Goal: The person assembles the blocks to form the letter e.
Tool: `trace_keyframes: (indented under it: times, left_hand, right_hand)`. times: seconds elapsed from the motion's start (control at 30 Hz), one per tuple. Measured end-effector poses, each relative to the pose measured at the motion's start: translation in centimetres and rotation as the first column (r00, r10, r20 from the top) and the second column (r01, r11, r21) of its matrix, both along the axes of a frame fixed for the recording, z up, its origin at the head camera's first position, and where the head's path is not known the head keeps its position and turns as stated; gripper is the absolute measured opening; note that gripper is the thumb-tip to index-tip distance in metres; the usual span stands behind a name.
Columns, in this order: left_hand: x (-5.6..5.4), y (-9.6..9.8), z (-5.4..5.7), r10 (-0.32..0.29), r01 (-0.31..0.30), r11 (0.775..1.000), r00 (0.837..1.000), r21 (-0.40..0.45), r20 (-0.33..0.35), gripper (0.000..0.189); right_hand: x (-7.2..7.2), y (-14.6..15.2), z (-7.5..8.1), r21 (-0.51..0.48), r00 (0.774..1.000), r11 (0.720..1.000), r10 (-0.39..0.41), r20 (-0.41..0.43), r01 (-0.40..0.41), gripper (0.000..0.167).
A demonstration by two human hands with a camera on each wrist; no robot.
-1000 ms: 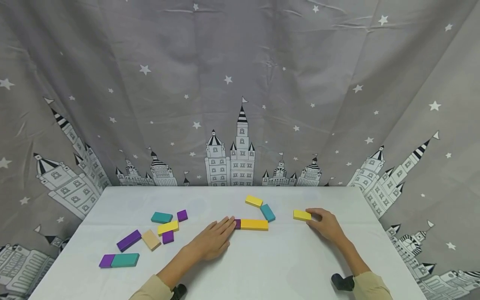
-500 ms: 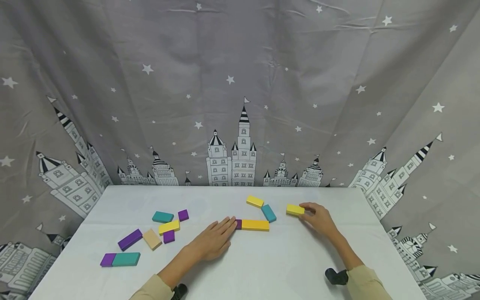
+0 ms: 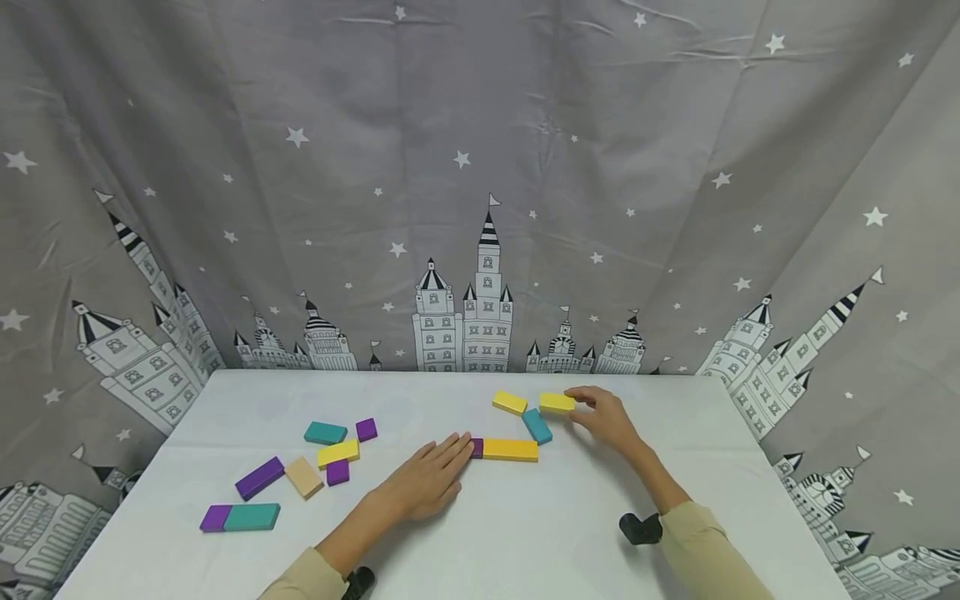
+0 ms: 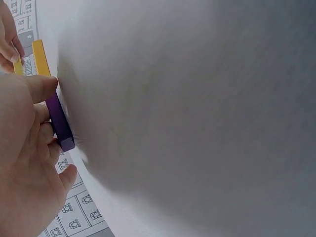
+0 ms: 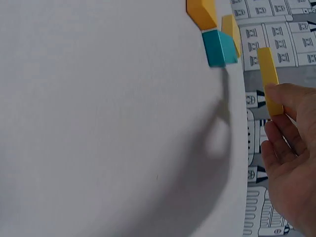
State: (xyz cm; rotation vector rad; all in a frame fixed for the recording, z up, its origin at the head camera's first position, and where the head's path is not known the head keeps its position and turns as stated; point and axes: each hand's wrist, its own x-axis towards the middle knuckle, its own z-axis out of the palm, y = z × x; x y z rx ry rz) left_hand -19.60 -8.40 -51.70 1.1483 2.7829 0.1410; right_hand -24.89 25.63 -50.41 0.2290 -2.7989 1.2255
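Observation:
My left hand (image 3: 423, 481) lies over a purple block (image 4: 60, 121), thumb on one side and fingers on the other in the left wrist view. In the head view most of that block is hidden under the hand. End to end with it lies an orange-yellow block (image 3: 511, 451). My right hand (image 3: 606, 418) pinches a small yellow block (image 3: 557, 403) between thumb and fingers, toward the table's back. Just left of this block are a teal block (image 3: 537, 426) and another yellow block (image 3: 509, 402).
On the left of the white table (image 3: 540, 533) lie several loose blocks, among them a long purple one (image 3: 259, 478), a tan one (image 3: 303, 478) and a teal one (image 3: 326, 433). A purple-and-teal pair (image 3: 251, 517) sits nearest the front. A grey curtain (image 3: 622, 125) hangs behind.
My right hand has carried the yellow block left and toward the back, close to the teal block. The left hand stays in place on the purple block.

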Motion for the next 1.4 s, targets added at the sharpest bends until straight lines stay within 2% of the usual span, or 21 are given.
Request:
trace_keyframes:
  times: [0.43, 0.73, 1.03, 1.4]
  left_hand:
    - [0.1, -0.1, 0.0, -0.009, 0.009, 1.0, 1.0, 0.004, -0.006, 0.057]
    - [0.1, -0.1, 0.2, 0.008, -0.008, 1.0, 1.0, -0.005, 0.003, 0.058]
    - [-0.1, 0.0, -0.2, 0.017, -0.017, 1.0, 1.0, -0.026, 0.005, 0.059]
    - [-0.1, 0.1, -0.1, 0.009, -0.009, 1.0, 1.0, -0.018, -0.005, 0.058]
  right_hand:
    - [-2.0, -4.5, -0.2, -0.014, 1.0, 1.0, 0.004, 0.021, -0.004, 0.034]
    - [-3.3, -7.2, -0.4, -0.03, 1.0, 0.999, 0.018, 0.017, -0.018, 0.033]
    - [-4.1, -9.2, -0.5, -0.033, 0.999, 0.999, 0.028, 0.031, -0.027, 0.036]
    - [-4.7, -11.0, -0.7, -0.042, 1.0, 0.999, 0.025, -0.002, -0.025, 0.035]
